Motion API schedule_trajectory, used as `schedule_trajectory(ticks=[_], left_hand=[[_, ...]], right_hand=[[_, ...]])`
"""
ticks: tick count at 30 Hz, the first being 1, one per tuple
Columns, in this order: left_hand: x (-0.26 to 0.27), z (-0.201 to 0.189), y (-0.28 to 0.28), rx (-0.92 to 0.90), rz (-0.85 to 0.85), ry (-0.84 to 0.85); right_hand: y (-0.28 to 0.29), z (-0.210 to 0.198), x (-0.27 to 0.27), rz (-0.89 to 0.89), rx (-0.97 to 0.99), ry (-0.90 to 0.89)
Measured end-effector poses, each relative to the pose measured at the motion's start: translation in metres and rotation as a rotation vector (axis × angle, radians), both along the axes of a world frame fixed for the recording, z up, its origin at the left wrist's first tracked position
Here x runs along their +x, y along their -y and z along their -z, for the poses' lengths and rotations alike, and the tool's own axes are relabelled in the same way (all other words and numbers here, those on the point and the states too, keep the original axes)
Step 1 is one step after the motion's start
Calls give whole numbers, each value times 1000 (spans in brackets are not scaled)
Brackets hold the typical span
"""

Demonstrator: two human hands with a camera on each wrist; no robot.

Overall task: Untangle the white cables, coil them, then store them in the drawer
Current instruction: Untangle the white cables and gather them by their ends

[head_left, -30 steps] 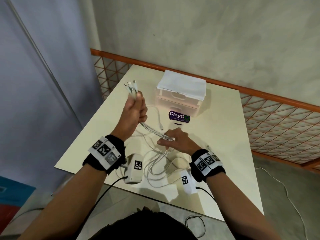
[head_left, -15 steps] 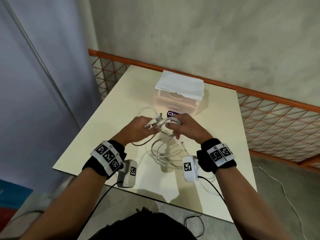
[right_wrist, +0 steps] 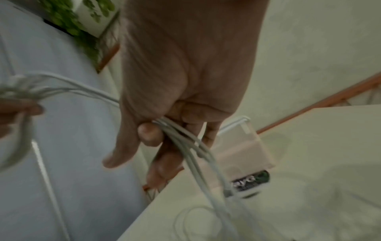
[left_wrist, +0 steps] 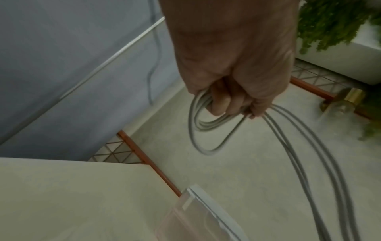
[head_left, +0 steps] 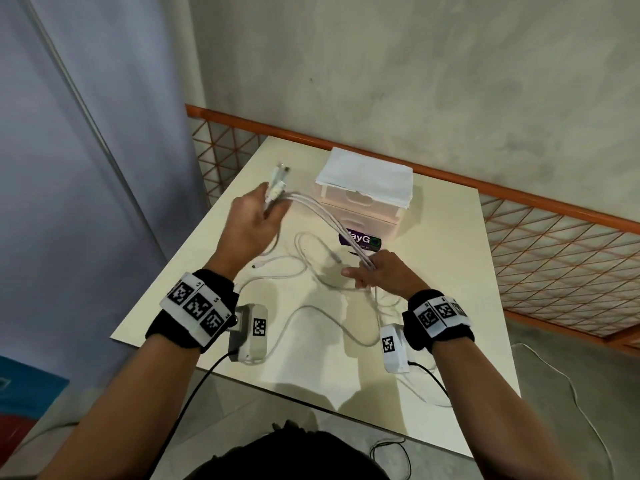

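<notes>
Several white cables (head_left: 325,216) stretch between my two hands above the cream table (head_left: 446,244). My left hand (head_left: 251,223) is raised at the left and grips the plug ends (head_left: 278,178) with a small loop (left_wrist: 208,127) of cable under its curled fingers. My right hand (head_left: 377,273), lower and right of centre, pinches the same strands (right_wrist: 185,141) between thumb and fingers. Loose cable (head_left: 311,265) trails in loops on the table below. The translucent drawer unit (head_left: 363,206) stands behind, its drawers pushed in.
A white folded cloth (head_left: 367,176) lies on top of the drawer unit. A purple labelled tub (head_left: 362,241) sits in front of it. An orange-railed mesh fence (head_left: 554,244) runs behind and right of the table. A thin cable (head_left: 581,410) lies on the floor.
My hands were close together at the table's middle; now the left hand has lifted up and left with the plug ends, the right has dropped lower, and the strands are pulled out between them.
</notes>
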State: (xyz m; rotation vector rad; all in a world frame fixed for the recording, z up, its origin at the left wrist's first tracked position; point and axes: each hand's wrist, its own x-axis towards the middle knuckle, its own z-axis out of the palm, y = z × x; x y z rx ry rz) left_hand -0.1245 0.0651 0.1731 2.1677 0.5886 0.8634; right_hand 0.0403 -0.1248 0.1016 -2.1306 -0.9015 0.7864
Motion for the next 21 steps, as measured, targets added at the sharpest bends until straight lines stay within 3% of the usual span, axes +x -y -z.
schedule_trajectory(ticks=[3, 8, 12, 16, 18, 21], left_hand=[[-6, 0, -28, -137, -188, 95], [-18, 17, -63, -191, -314, -73], [-27, 44, -61, -105, -277, -202], [-26, 63, -53, -11, -138, -351], [-27, 70, -55, 37, -106, -416], [-35, 82, -65, 73, -37, -584]], right_hand=[[24, 23, 9, 66, -131, -12], [54, 29, 22, 315, -103, 128], [65, 5, 48, 481, 46, 508], [74, -3, 71, 568, 220, 689], [75, 3, 69, 498, 128, 696], [72, 18, 47, 242, -304, 444]])
